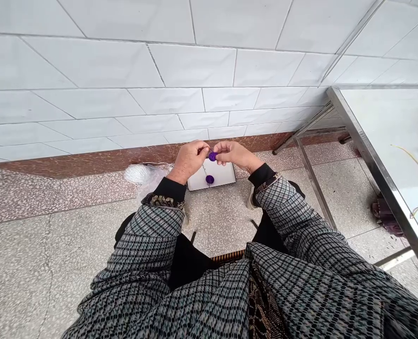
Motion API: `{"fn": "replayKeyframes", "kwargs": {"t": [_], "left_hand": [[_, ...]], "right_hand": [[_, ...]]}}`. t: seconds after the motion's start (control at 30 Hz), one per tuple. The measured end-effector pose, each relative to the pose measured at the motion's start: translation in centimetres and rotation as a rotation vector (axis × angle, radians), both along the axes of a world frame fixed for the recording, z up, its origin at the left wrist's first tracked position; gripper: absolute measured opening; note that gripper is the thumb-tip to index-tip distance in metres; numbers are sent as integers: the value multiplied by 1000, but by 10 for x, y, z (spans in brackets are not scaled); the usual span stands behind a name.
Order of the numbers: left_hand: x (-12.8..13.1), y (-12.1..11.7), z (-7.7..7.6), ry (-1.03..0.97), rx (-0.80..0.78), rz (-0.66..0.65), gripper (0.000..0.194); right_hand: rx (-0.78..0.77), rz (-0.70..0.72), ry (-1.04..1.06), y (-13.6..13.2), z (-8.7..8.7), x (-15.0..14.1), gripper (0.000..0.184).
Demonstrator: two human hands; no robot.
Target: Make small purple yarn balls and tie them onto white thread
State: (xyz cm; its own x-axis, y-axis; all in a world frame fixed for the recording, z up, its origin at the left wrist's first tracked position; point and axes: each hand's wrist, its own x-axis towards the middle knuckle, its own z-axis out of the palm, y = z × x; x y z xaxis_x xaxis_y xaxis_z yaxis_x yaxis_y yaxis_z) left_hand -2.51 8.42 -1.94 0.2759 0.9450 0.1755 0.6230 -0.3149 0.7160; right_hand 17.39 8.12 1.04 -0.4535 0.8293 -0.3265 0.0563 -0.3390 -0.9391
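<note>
My right hand [234,154] pinches a small purple knitted-looking piece [212,156] between thumb and fingers. Beside it, my left hand [191,159] has its fingertips closed on a thin cord that reaches toward the purple piece; the fingers partly hide it. A thin dark strand [205,169] runs down from near my left fingertips to a second round purple piece [209,179]. That piece shows against a shallow white box [225,175] on the floor below my hands; I cannot tell whether it hangs or rests there.
A white ball of yarn in a clear plastic bag [138,175] lies on the floor left of the box. A white tiled wall [194,66] rises ahead. To the right stands a metal-framed table [389,141] with a yellow cord [415,165]. Dark cloth [387,216] lies beneath it.
</note>
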Motion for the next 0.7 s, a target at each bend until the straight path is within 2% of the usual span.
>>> {"fn": "replayKeyframes", "kwargs": {"t": [0.07,0.17,0.27,0.33,0.4,0.53,0.6,0.7], "left_hand": [[2,0,-4,23,-24,-19,23],[9,-3,-10,15,-55,-140,25],[15,-8,-11,7,-63,-292,26],[16,-10,-11,34,-34,-342,25],[14,-11,-9,76,11,-328,24],[7,-10,-5,117,87,-205,21],[6,-9,-4,104,105,-164,19],[7,-6,-5,41,69,-103,17]], "right_hand": [[-30,-67,70,1,-1,0,22],[-63,-189,135,3,-5,0,21],[-12,-268,50,6,-7,-2,22],[25,-273,-79,6,-6,-4,22],[52,-237,-222,6,-4,-5,25],[130,-142,-439,3,-2,-5,28],[140,-95,-463,1,-3,-6,29],[80,-57,-358,0,-4,-8,30]]}}
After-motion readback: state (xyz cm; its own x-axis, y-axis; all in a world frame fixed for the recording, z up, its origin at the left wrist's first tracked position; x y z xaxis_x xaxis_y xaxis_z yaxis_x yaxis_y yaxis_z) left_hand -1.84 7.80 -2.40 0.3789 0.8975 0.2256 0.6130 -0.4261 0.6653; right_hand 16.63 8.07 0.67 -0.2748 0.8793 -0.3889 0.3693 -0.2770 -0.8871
